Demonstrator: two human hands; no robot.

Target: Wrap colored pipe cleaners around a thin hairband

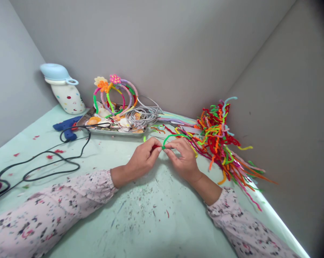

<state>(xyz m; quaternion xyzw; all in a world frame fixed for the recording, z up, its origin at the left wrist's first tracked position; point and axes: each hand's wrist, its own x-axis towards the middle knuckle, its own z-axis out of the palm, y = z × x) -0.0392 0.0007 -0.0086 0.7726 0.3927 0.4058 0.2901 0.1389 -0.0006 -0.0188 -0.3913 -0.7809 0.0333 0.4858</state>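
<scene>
Both of my hands meet over the middle of the table, their fingertips nearly touching. My left hand is closed in a pinch at the near end of a green pipe cleaner; a bit of red fuzzy material shows by its fingers. With thumb and forefinger, my right hand pinches the same pipe cleaner close by. From between the hands the green strand curves up and to the right, passing behind my right hand. What lies inside the left grip is mostly hidden.
A metal tray holds shells, coiled grey wire and colourful fuzzy hoops with flowers. To its left are a blue glue gun, its black cord and a white bottle. Tangled pipe cleaners heap at right.
</scene>
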